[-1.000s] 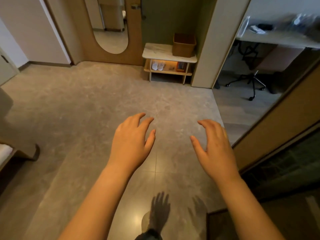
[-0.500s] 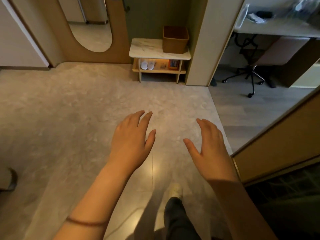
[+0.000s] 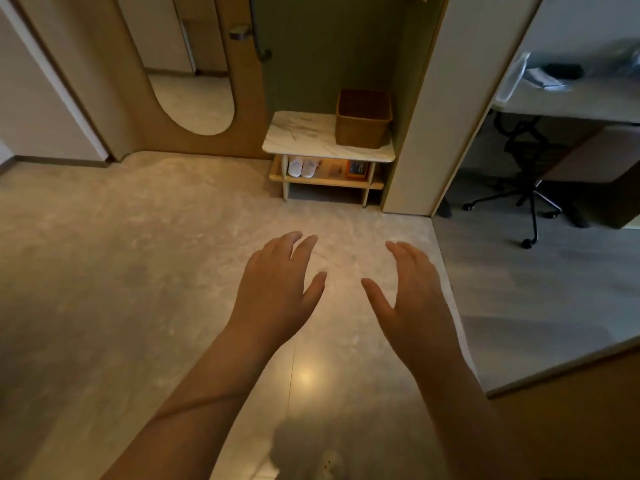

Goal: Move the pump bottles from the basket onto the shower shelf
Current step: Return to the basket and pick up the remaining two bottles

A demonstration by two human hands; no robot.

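- My left hand (image 3: 277,289) was held out palm-down above the floor (image 3: 138,271), fingers loosely spread, gripping nothing.
- My right hand (image 3: 412,299) was likewise held out, tilted with the thumb toward the left hand, fingers relaxed and extended, gripping nothing.
- The two hands were near each other but apart, with a gap of bare floor between the thumbs.
- The brown basket (image 3: 363,118) stood at about 12 o'clock from my hands, well apart from them, upright on the right end of a low bench (image 3: 304,135) with a pale marbled top.
- The contents of the basket could not be seen from this angle; no pump bottles were visible to me.
- On the bench's lower tier: a pair of white slippers (image 3: 302,167) at the left, a small orange-framed item (image 3: 356,169) at the right; I could not tell what the latter was.
- At 11 o'clock, a wooden door panel (image 3: 249,109) with an oval mirror (image 3: 192,81) stood beside the bench alcove.
- At 2 o'clock, past a pale wall end (image 3: 426,133), a desk (image 3: 568,98) with a wheeled chair (image 3: 530,174) underneath.
- A bright light reflection (image 3: 304,375) lay on the floor between my forearms.
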